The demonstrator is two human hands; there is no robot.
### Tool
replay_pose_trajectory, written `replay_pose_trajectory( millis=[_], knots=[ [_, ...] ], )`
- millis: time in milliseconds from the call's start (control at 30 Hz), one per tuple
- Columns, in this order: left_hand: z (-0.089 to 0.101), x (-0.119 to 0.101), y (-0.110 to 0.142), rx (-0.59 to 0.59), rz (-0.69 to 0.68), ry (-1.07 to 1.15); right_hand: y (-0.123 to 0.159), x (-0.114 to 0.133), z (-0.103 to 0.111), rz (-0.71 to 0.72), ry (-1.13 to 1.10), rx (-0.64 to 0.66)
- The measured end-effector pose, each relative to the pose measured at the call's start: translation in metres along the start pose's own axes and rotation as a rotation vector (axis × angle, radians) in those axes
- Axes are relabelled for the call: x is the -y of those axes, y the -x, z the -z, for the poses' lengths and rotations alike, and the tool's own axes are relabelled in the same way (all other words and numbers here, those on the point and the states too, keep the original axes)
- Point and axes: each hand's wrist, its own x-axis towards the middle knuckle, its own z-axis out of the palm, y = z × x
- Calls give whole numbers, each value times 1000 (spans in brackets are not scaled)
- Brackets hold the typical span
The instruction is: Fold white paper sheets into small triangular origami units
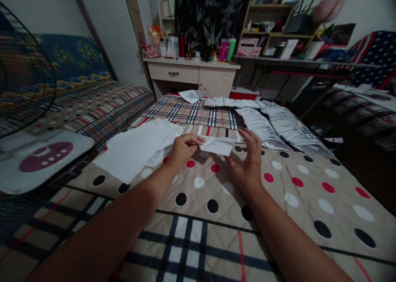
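Observation:
A small folded sheet of white paper [219, 146] is held just over the bedspread by my left hand [186, 147], whose thumb and fingers pinch its left end. My right hand [248, 161] is beside the paper's right end, thumb and fingers spread apart, with nothing between them. Left of my left hand lies a loose stack of white paper sheets [136, 148], some with print on them. Beyond my right hand are long rows of folded white papers [262, 125], packed closely together.
Another folded paper [192, 95] lies at the bed's far edge. The bed has a dotted and checked bedspread [198, 199]. A fan [24, 71] and a white stool with a purple print [46, 156] stand at left. A cream dresser [188, 74] and a shelf desk [278, 34] stand behind.

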Motion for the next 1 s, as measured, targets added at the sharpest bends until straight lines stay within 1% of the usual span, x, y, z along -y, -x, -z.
replay_pose_trajectory(
  millis=[67, 133, 233, 300, 367, 433, 533, 567, 667, 767, 833, 900, 1000],
  knots=[
    [-2, 1, 3, 61, 21, -1, -2, -2, 4, 180, 62, 58],
    [-2, 3, 5, 155, 45, -46, -4, -4, 7, 287, 65, 159],
    [0, 4, 8, 302, 37, -247, -6, -12, 8, 351, 27, 331],
    [2, 1, 7, 371, -32, -446, -6, -17, 7, 375, 9, 466],
    [4, -5, 6, 432, -117, -629, -5, -21, 6, 364, -29, 581],
    [5, -13, 5, 504, -167, -753, -4, -22, 6, 306, -77, 655],
    [7, -25, 11, 637, -187, -800, -5, -19, 8, 193, -147, 734],
    [8, -28, 14, 659, -187, -792, -5, -19, 9, 158, -177, 760],
    [10, -33, 29, 627, -170, -751, -9, -19, 11, 50, -301, 854],
    [8, -33, 42, 501, -149, -713, -12, -25, 12, -54, -428, 914],
    [5, -33, 47, 444, -122, -744, -13, -28, 13, -117, -513, 923],
    [2, -32, 49, 416, -95, -780, -13, -31, 14, -165, -560, 919],
    [-1, -32, 47, 384, -51, -784, -13, -30, 13, -212, -539, 859]
  ],
)
